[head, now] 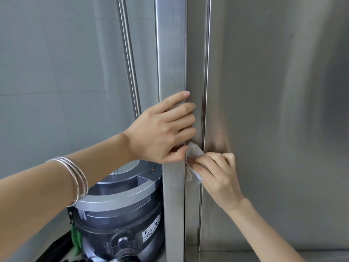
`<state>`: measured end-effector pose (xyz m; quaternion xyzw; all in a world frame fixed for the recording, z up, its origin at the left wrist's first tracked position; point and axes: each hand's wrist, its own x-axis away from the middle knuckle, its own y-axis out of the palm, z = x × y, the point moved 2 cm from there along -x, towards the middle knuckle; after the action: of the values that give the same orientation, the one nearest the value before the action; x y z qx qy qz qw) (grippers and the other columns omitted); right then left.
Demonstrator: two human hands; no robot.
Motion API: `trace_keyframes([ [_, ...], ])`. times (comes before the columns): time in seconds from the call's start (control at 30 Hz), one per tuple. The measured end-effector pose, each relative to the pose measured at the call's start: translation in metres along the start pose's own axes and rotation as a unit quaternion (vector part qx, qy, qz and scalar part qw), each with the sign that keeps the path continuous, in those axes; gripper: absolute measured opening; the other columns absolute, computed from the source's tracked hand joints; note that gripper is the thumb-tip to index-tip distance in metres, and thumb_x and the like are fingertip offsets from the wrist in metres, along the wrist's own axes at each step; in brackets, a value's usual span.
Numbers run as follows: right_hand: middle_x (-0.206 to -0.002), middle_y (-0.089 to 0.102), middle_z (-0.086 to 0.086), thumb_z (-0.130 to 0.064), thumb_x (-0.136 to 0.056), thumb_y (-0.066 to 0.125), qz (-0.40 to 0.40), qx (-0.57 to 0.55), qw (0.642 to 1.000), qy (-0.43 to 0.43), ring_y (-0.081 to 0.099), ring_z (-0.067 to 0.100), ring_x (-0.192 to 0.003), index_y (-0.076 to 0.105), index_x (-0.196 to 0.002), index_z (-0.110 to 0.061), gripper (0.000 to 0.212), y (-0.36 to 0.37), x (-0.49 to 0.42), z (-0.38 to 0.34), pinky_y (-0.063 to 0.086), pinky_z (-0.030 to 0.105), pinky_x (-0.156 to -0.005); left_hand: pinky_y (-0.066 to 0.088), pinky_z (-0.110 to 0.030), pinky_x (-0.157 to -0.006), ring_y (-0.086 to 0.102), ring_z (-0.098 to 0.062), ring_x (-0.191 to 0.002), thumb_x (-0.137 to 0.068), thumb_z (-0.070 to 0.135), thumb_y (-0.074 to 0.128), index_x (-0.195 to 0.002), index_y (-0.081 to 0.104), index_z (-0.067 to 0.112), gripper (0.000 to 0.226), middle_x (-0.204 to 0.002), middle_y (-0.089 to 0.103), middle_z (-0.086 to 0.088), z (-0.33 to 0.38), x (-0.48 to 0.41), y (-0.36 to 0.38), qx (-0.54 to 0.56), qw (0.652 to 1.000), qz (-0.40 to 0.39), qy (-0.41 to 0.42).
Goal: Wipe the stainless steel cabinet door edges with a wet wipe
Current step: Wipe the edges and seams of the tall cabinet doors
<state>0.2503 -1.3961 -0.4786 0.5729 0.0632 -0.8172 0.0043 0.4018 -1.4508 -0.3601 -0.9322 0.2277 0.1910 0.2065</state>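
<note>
**A:** What is the door edge (171,53) like?

**B:** Brushed stainless steel. It's a flat, narrow strip with a fine vertical grain and dull smears. Its long axis runs up and down, from the top of the view to the bottom.

**A:** And the left grip (162,129)?

**B:** Closed around that door edge. Four fingers curl over its right-hand corner and the thumb presses on the near face. Thin silver bangles (79,178) ring the forearm.

**A:** Where is the wet wipe (195,151)?

**B:** In the narrow recess just right of the edge, below the left fingers. It is white, thin and crumpled, and lies lengthwise along the seam. The right grip (221,178) pinches it with curled fingers and holds it against the metal.

**A:** And further right?

**B:** A broad steel panel (273,110) with the same brushed finish, softly reflecting.

**A:** Anything that holds something?

**B:** A round grey canister (120,205) sits low on the left, behind the door. It has a silver band round a dark translucent body and a white label (151,235). What is inside, I cannot tell. Pale glossy wall tiles (56,72) stand behind it.
</note>
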Motion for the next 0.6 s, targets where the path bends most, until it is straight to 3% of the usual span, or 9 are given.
trace_keyframes([
  [0.2,-0.067,0.063,-0.005,-0.009,-0.092,0.058,-0.045,-0.017,0.999,0.010,0.048,0.014,-0.073,0.073,-0.074,-0.011,0.024,0.001,0.047,-0.022,0.032,0.029,-0.061,0.022,-0.043,-0.119,0.060,-0.032,-0.114,-0.084,0.026,0.043,-0.082,0.067,0.007,0.031,-0.093,0.067,-0.010,0.026,0.014,0.009,0.008,1.000,0.006,-0.019],
  [0.4,-0.073,0.063,-0.002,-0.003,-0.087,0.065,-0.006,-0.040,0.998,0.049,0.046,0.018,-0.067,0.072,-0.089,-0.009,0.010,0.004,0.028,-0.014,0.029,0.032,-0.059,0.021,-0.041,-0.119,0.060,-0.031,-0.113,-0.084,0.025,0.042,-0.079,0.066,0.007,0.029,-0.091,0.066,-0.009,0.031,0.016,0.012,0.010,0.999,0.033,-0.025],
  [0.6,-0.065,0.062,-0.001,-0.008,-0.092,0.059,-0.039,-0.024,0.998,0.045,0.047,0.019,-0.061,0.074,-0.077,-0.009,0.021,0.004,0.073,-0.036,0.031,0.032,-0.055,0.023,-0.042,-0.119,0.060,-0.033,-0.112,-0.083,0.024,0.044,-0.080,0.065,0.006,0.028,-0.091,0.066,-0.011,0.030,0.016,0.012,0.001,0.999,0.030,-0.017],
])
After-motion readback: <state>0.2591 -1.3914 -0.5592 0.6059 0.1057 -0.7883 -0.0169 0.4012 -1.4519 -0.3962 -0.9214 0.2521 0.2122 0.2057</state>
